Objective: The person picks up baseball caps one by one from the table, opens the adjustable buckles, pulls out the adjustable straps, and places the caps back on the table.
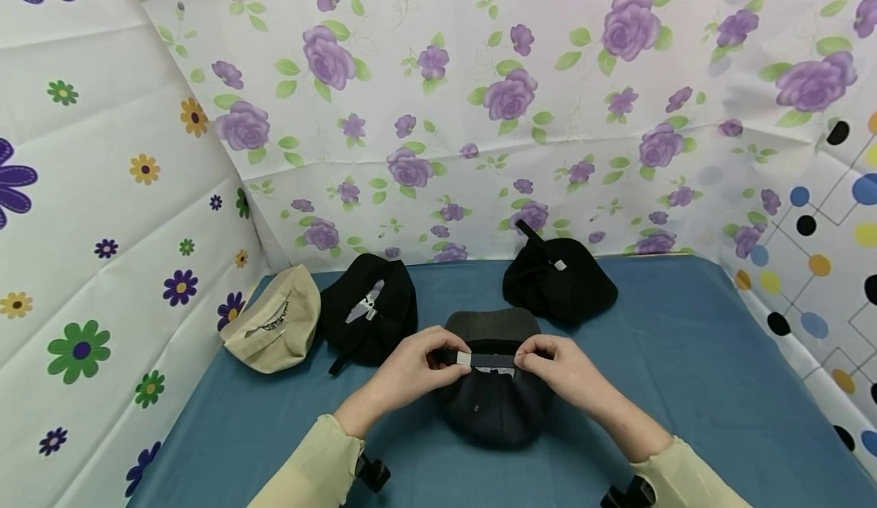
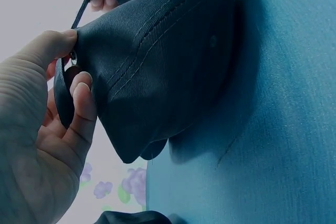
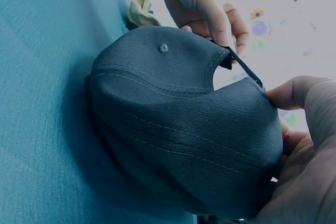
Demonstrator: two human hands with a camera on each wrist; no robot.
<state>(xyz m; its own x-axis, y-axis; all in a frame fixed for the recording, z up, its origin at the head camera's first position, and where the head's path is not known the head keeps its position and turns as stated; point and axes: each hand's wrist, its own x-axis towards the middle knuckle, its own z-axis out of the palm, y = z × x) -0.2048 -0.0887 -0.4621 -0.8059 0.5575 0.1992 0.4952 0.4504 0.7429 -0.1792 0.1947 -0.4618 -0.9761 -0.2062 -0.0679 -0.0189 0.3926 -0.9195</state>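
Observation:
A dark grey baseball cap rests on the blue tablecloth, its brim pointing away and its rear opening facing up. Across that opening runs the cap's adjustment strap, with a pale, shiny buckle at its left end. My left hand pinches the strap by the buckle; in the left wrist view the loose strap end hangs between its thumb and fingers. At the other end of the strap my right hand pinches the cap's edge. The right wrist view shows the stitched crown beside that thumb.
A beige cap with dark lettering and a black cap lie together at the back left. Another black cap, its strap sticking up, lies at the back right. Flower-printed cloth hangs behind the blue-covered table.

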